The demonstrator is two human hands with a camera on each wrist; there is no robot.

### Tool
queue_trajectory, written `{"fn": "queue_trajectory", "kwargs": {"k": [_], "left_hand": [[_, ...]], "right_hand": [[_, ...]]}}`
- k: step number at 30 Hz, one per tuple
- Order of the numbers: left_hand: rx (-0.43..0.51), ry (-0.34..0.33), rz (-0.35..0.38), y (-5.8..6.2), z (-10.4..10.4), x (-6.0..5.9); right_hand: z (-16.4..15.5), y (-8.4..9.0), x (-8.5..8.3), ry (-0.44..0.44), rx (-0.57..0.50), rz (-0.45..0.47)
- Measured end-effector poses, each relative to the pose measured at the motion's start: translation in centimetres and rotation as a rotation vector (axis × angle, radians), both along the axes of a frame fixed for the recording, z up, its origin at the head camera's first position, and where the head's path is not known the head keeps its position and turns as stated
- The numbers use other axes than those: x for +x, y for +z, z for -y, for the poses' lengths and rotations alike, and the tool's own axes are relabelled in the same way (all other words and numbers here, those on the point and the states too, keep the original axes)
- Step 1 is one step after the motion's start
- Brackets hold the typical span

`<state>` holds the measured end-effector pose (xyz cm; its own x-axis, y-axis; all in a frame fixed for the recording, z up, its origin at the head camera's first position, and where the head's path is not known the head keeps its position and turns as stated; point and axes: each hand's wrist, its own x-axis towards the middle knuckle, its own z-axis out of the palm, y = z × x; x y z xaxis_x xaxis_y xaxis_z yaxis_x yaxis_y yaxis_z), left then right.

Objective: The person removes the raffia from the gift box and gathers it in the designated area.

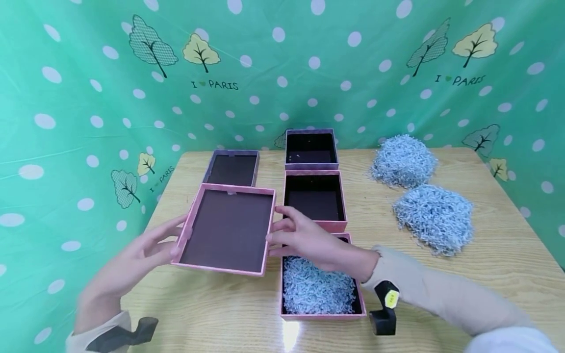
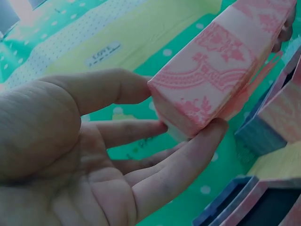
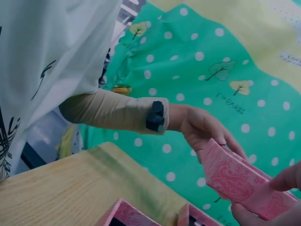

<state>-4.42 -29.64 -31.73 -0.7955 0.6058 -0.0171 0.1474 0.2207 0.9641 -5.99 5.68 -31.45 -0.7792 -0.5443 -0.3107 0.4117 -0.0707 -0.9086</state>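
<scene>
Head view: my left hand (image 1: pixel 132 255) and right hand (image 1: pixel 304 235) held pink lid (image 1: pixel 227 228) by opposite edges above table (image 1: pixel 485 274), beside shred-filled box (image 1: pixel 322 289).
Left wrist: fingers (image 2: pixel 188 155) pinched lid (image 2: pixel 221 70) corner.
Right wrist: fingertips (image 3: pixel 287 176) gripped lid (image 3: pixel 240 181) edge.

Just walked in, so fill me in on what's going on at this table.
A person holds a pink box lid upside down above the wooden table, left hand and right hand each gripping one side. Below the right hand sits a pink box filled with blue shredded paper. Two empty boxes stand behind it, and two loose paper piles lie to the right.
</scene>
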Motion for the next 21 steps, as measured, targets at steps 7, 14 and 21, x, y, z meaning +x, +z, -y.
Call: {"fn": "queue_trajectory", "kwargs": {"k": [7,14,21], "left_hand": [[0.043,-0.074,0.001,-1.5,2.9,1.3],[-0.042,-0.025,0.071,-1.6,5.4,3.3],[-0.281,0.100,0.228,-1.2,6.4,4.9]], "right_hand": [[2.1,-0.4,0.4,0.041,-0.035,0.105],[4.5,-1.0,1.0,0.061,-0.030,0.185],[6.6,-2.1,1.6,0.067,0.013,0.237]]}}
